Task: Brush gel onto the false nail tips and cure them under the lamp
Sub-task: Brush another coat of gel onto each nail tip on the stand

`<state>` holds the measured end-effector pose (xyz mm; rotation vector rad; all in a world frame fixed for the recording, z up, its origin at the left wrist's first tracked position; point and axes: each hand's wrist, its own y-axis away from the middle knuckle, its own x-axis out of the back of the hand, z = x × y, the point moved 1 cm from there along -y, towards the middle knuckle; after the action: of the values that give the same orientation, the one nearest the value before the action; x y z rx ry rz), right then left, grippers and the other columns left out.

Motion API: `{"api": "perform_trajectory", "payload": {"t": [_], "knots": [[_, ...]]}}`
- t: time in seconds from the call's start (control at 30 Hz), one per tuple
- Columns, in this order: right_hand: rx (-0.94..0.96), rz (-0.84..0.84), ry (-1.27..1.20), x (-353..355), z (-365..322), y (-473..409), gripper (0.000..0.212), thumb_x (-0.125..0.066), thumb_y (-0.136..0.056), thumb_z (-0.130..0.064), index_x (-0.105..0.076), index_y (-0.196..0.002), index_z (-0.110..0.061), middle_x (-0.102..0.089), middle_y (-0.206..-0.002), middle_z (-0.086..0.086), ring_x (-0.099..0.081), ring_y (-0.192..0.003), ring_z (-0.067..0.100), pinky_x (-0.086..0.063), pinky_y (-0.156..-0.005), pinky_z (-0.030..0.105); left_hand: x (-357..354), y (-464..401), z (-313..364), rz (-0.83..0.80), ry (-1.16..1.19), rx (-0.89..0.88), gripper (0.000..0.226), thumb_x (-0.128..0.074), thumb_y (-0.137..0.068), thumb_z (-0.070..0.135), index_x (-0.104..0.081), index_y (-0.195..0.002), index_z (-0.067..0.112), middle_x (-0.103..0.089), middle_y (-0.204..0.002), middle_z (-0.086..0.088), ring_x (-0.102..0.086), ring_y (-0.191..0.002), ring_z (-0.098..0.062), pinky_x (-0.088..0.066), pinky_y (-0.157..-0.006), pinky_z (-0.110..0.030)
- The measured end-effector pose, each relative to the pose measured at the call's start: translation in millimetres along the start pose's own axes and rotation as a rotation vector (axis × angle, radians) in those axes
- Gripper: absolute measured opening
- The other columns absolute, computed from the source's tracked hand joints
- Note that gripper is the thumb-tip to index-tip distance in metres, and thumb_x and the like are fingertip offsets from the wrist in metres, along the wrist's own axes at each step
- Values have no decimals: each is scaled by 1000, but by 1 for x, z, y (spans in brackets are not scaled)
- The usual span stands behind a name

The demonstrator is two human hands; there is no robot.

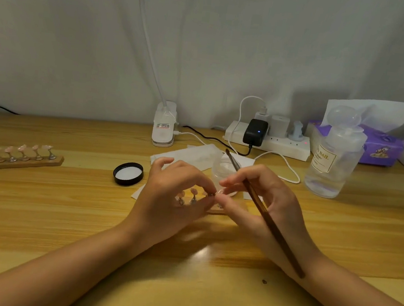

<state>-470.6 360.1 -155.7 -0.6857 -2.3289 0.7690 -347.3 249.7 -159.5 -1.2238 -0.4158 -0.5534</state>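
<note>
On the tabletop point(38, 209), both hands work at the near nail stand point(214, 211): the left hand point(173, 195) pinches a tip, the right hand point(261, 200) holds the brush point(264, 212). The far stand point(23, 161) seems untouched, so curing probably remains.

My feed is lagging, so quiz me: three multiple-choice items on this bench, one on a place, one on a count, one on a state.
1. Where is the black round jar lid?
A left of the left hand
B on the power strip
C behind the bottle

2. How many pink nail tips stand on the far-left wooden holder?
A two
B five
C eight

3. The brown-handled brush is
A lying on the table
B in the jar
C held in the right hand

A: lid lies left of it.
B: five tips show.
C: fingers grip the handle.
</note>
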Motion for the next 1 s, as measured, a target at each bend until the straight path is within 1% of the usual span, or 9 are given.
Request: {"api": "perform_trajectory", "payload": {"t": [0.1,0.23,0.3,0.37,0.47,0.57,0.7,0.83,1.0], "knots": [[-33,56,-24,9,-4,-7,12,-62,-83,-42,-59,-91,-33,-66,-84,-18,-62,-79,-4,-49,-70,13,2,-1,1,-3,86,97,11,-67,-74,35,-67,-80,26,-64,-80,16,-57,-76,-2,-30,-96,-37],[-224,195,-165,24,-2,-26,30,-45,-78,-49,-66,-71,-29,-65,-60,-15,-58,-59,-8,-42,-57,4,2,-2,0,8,163,124,16,-68,-73,21,-66,-88,28,-66,-87,15,-60,-84,-2,-27,-101,-34],[-315,207,-99,28,4,-36,34,-44,-76,-52,-66,-63,-29,-66,-60,-11,-58,-61,-10,-43,-57,4,3,-2,-1,2,180,142,20,-69,-73,17,-67,-91,26,-67,-90,14,-60,-88,-2,-27,-101,-36],[-349,127,2,29,10,-48,30,-49,-80,-51,-66,-66,-31,-67,-66,-7,-58,-61,-8,-45,-56,9,3,-3,-2,0,198,168,21,-67,-74,18,-68,-93,26,-66,-92,15,-59,-91,-1,-31,-99,-41],[-315,27,113,26,18,-67,21,-63,-82,-35,-60,-67,-21,-60,-57,-8,-58,-50,-2,-46,-50,9,3,-3,-2,1,197,175,18,-65,-75,20,-70,-92,23,-66,-90,13,-59,-88,-2,-37,-92,-47],[-253,-79,267,15,20,-79,31,-70,-78,-36,-52,-62,-17,-56,-55,-4,-58,-50,6,-49,-53,21,3,-3,-2,-3,185,183,16,-67,-76,20,-71,-92,20,-67,-87,10,-58,-87,-3,-36,-93,-44],[-213,-190,459,0,21,-82,38,-70,-77,-40,-45,-55,-21,-47,-52,-6,-44,-51,6,-33,-51,23,4,-2,-2,-7,194,206,16,-65,-77,21,-71,-92,18,-68,-89,8,-58,-90,-2,-31,-100,-41],[-201,-109,369,10,18,-89,33,-69,-78,-36,-51,-58,-17,-55,-56,1,-55,-56,14,-48,-59,30,4,-2,-2,-2,194,239,16,-69,-77,17,-70,-91,24,-69,-88,8,-59,-89,-3,-32,-101,-42],[-327,45,110,31,22,-90,27,-67,-80,-34,-63,-66,-11,-65,-61,3,-60,-47,4,-47,-47,11,4,-2,-2,-3,208,263,14,-69,-77,17,-70,-89,24,-69,-88,11,-59,-90,-1,-32,-101,-47]]}}
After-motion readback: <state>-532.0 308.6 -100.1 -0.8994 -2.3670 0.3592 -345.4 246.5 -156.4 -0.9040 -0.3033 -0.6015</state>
